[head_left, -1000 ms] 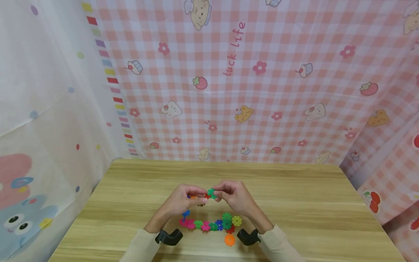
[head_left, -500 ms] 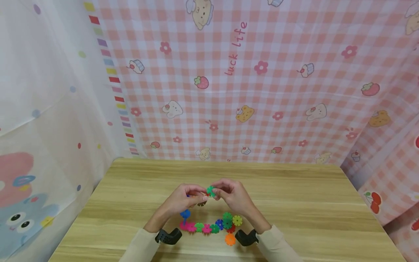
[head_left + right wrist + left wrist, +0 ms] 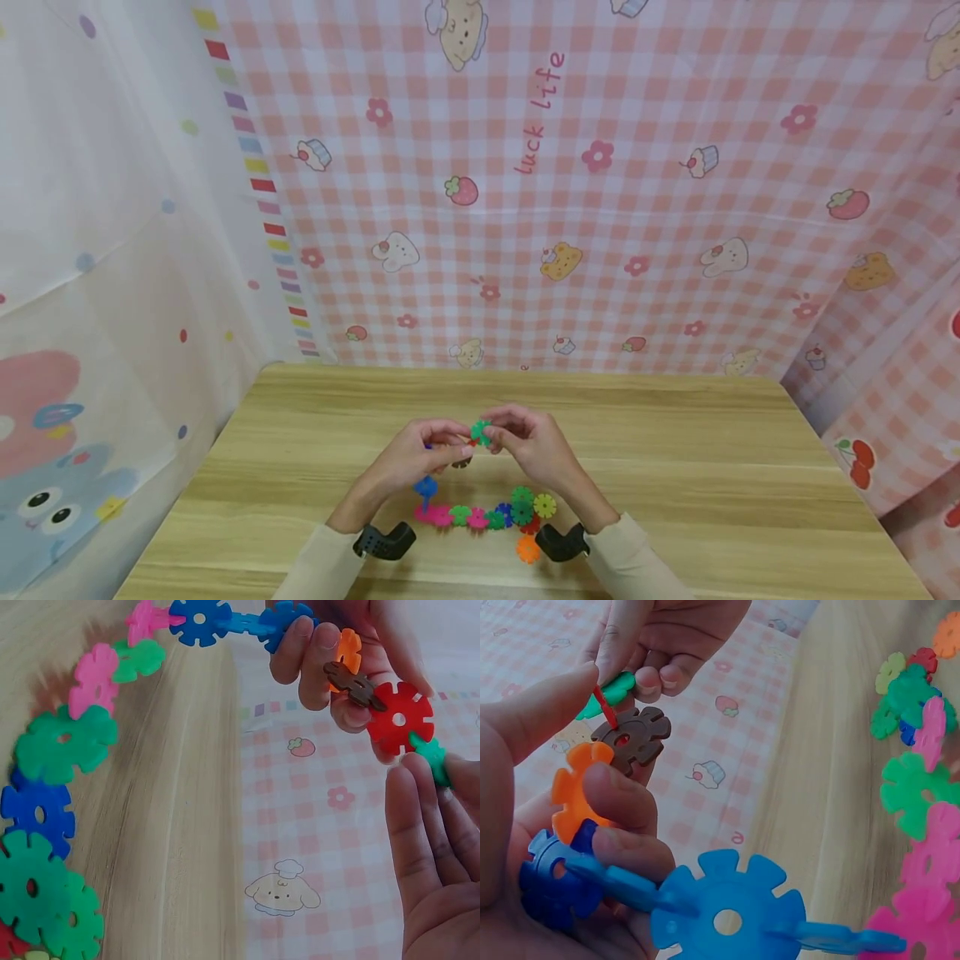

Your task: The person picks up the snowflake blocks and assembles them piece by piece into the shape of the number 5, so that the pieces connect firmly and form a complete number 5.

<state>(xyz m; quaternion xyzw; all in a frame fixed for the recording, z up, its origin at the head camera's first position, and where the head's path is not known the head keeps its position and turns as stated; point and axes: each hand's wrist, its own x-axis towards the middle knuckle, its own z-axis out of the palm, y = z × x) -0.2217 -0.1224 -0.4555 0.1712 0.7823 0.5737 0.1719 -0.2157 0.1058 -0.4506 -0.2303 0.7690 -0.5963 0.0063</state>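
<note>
My left hand (image 3: 416, 454) grips one end of a chain of slotted plastic snowflake discs. Its thumb lies against a red disc (image 3: 401, 718), and its fingers curl around an orange disc (image 3: 574, 799); a brown disc (image 3: 637, 742) links these. Between thumb and fingers, my right hand (image 3: 534, 446) pinches a green disc (image 3: 480, 432), which meets the red disc's edge. From the left hand, blue discs (image 3: 727, 900) hang down to the pink discs (image 3: 438, 516) on the table. How deep the green disc sits in the red one's slot I cannot tell.
The chain continues rightward on the wooden table (image 3: 675, 467) through green and dark blue discs to a cluster with a yellow disc (image 3: 545, 505). An orange disc (image 3: 528, 549) lies in front of it. Behind the table hangs a pink checked cloth (image 3: 510, 217).
Both hands have risen slightly, the right one more, and the green disc has shifted a little up and left against the red one. The pinch on each side stays the same.
</note>
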